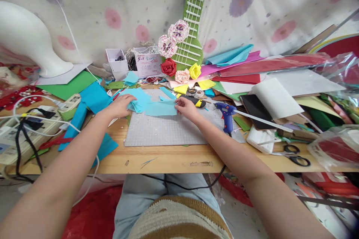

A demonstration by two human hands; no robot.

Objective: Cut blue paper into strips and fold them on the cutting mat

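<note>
A light-blue paper strip [161, 108] lies across the grey cutting mat [162, 130]. The thumb and fingers of my right hand [187, 107] pinch its right end. At the mat's left edge, my left hand [122, 105] has its fingers closed on a larger piece of light-blue crepe paper [141, 99], which is creased near the fingertips. The two pieces overlap, and I cannot tell whether they are joined. Smaller blue scraps [167, 92] lie just behind the strip. A black and yellow tool [193, 101] rests beyond my right hand.
A blue glue gun [226, 115] stands on the mat's right side. Scissors [294, 155] lie near the front right edge. Power strips with cables [17, 134] crowd the left. At the back leans a green paper guitar [190, 26] with paper flowers. A phone [258, 106] lies at right.
</note>
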